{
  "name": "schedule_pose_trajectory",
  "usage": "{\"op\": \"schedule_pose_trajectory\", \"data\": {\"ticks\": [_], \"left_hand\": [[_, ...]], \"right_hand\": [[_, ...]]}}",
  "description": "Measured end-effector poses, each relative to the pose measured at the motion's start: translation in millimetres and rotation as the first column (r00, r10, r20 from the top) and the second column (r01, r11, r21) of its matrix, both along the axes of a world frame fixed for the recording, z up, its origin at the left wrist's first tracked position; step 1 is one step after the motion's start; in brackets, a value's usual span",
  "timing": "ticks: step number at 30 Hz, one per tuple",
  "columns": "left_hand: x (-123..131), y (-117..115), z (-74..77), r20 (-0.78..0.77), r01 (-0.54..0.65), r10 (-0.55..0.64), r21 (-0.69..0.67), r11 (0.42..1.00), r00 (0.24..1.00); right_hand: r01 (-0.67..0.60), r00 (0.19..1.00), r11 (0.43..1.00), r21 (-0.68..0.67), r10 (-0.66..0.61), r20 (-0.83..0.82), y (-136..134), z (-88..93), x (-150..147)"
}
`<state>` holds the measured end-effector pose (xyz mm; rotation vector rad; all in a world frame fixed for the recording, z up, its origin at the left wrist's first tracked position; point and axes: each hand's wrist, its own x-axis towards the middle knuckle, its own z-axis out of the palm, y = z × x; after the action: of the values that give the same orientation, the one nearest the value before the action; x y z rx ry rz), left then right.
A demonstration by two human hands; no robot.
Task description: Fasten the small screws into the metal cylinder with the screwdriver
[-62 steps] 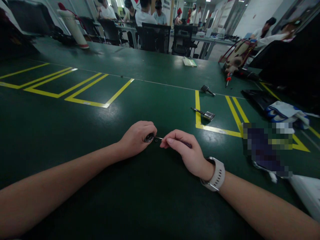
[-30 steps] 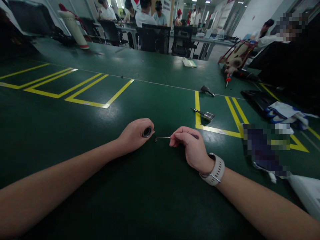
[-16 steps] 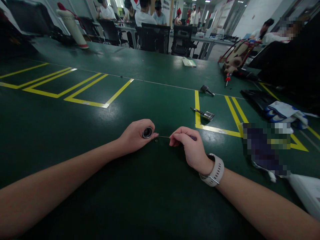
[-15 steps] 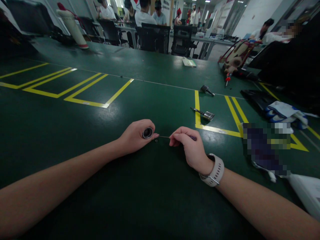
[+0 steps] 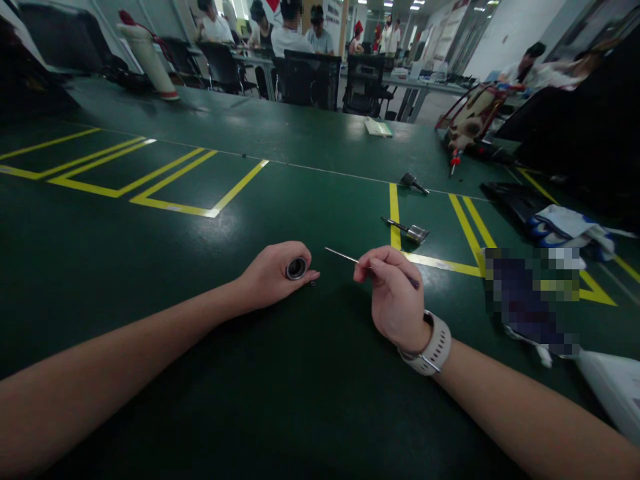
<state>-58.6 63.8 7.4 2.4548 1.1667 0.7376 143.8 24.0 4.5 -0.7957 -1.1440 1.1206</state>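
Observation:
My left hand (image 5: 273, 275) is wrapped round a hollow metal cylinder (image 5: 296, 268), its round open end facing me. Just below the fingertips of that hand lies a tiny ring-like part (image 5: 313, 283), too small to name. My right hand (image 5: 395, 287) grips a thin screwdriver (image 5: 343, 255) with a dark handle; its slim metal shaft points left and ends in the air, apart from the cylinder. Beyond the right hand rests a metal part with a thin shaft (image 5: 415, 233), and farther back a darker, similar part (image 5: 411, 180).
Yellow tape (image 5: 175, 209) marks boxes on the green table (image 5: 280, 400). At right lie a white and blue glove (image 5: 570, 227), a blurred-out dark item (image 5: 530, 300) and a white box (image 5: 615, 380). A red-tipped tool (image 5: 455, 163) and a small booklet (image 5: 378, 127) lie farther back. People sit beyond.
My right hand has drawn back to the right and tilted, taking the screwdriver's tip away from the left fingertips. My left hand and the cylinder have hardly moved.

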Motion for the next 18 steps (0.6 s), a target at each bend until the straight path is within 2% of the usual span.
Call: {"op": "schedule_pose_trajectory", "data": {"ticks": [3, 5, 8, 10, 14, 18], "left_hand": [[0, 0, 0.9, 0.027, -0.027, 0.027, 0.009, 1.0, 0.999], [1, 0, 1.6, 0.031, -0.032, 0.032, 0.022, 0.999, 0.999], [1, -1, 2.2, 0.029, -0.03, 0.029, 0.036, 0.999, 0.999], [1, -1, 2.0, 0.022, -0.031, 0.03, 0.039, 0.999, 0.999], [1, 0, 0.3, 0.012, -0.049, 0.048, 0.049, 0.998, 0.999], [1, 0, -0.7, -0.004, -0.053, 0.053, 0.046, 0.998, 0.999]], "right_hand": [[-0.155, 0.986, 0.978, 0.139, 0.144, 0.081, -6, 5.5, 0], [-0.255, 0.945, 0.944, 0.208, 0.197, 0.26, -10, 9.3, -1], [-0.342, 0.832, 0.892, 0.295, 0.142, 0.537, -14, 13.2, -4], [-0.383, 0.773, 0.854, 0.352, 0.088, 0.629, -14, 14.1, -7], [-0.409, 0.686, 0.825, 0.39, -0.004, 0.728, -15, 13.1, -8], [-0.386, 0.698, 0.822, 0.417, -0.035, 0.715, -15, 12.2, -5]]}}
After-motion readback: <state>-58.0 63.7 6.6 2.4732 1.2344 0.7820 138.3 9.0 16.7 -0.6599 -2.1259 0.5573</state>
